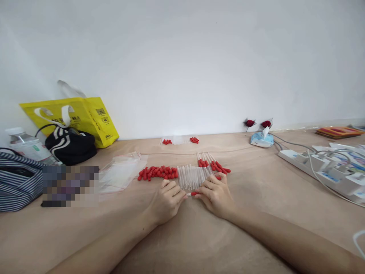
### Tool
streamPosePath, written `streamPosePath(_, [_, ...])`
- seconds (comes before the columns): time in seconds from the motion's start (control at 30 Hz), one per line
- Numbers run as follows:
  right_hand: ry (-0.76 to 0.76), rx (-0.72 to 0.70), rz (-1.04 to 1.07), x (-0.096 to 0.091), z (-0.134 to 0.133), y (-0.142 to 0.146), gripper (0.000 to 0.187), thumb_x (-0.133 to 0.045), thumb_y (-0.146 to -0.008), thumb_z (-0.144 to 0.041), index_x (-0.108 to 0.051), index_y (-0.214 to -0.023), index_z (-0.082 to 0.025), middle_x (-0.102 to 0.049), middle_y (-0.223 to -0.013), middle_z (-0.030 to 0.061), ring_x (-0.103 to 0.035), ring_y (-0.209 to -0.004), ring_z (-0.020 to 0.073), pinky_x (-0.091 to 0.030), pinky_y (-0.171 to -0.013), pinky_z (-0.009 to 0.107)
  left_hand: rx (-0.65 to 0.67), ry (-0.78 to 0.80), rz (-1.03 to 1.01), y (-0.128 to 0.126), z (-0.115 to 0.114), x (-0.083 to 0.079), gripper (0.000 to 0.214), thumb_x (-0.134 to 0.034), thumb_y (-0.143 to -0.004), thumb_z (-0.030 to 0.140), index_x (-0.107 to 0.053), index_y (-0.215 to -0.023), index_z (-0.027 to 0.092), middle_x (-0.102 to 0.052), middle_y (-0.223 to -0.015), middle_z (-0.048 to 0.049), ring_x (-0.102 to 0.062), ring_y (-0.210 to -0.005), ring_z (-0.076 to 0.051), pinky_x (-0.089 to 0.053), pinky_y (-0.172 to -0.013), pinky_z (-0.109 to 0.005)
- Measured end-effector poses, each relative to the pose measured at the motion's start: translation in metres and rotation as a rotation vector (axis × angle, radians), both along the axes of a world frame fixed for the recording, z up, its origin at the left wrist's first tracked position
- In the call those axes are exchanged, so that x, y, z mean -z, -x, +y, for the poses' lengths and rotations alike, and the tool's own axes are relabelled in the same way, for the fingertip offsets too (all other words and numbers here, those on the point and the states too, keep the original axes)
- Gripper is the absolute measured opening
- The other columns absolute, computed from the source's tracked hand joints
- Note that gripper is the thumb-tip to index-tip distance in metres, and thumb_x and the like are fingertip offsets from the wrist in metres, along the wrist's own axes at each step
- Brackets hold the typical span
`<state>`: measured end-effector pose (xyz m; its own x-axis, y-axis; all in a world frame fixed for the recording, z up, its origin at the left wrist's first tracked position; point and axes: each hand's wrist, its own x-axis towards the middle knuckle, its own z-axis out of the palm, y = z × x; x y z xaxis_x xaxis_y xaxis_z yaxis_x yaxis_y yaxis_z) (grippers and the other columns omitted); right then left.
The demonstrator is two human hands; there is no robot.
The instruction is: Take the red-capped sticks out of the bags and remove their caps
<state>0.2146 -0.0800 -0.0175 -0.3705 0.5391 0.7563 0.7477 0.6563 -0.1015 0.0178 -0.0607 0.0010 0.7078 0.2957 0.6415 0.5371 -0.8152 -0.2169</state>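
Observation:
Low over the table, my left hand (168, 201) pinches a clear dropper tube (188, 195). The fingers of my right hand (215, 194) close on a red rubber bulb (194, 193) at that tube's right end. How far the bulb sits over the tube is too small to tell. Just beyond my hands lies a row of clear tubes (189, 177), partly covered by my right hand. To its left spreads a pile of loose red bulbs (159, 172). Several tubes with red bulbs on them (215, 165) lie behind my right hand.
Clear plastic bags (119, 173) lie left of the bulbs; small bags with red bulbs (194, 140) sit by the wall. A yellow bag (97, 121), black pouch (71, 144) and bottle (28, 146) stand left. At right are a tissue pack (261, 139) and power strip (296, 156) with cables.

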Motion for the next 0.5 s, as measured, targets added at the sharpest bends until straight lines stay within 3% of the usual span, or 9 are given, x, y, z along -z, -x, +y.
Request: streamPosePath(0.5, [0.033,-0.129,-0.024,-0.0031,-0.0027,-0.0042,0.012,-0.051,-0.080,-0.023,-0.062,-0.075,-0.022,-0.059,-0.065,-0.0022,-0.044,-0.072,0.0125,-0.020,-0.082,0.038,0.041,0.120,-0.038,0.0065,0.0015,0.0021,0.023,-0.043,-0.085,0.018,-0.056,-0.066,0.016,-0.052,-0.056,0.0001,-0.041,-0.060,-0.012,-0.028,-0.060,-0.028])
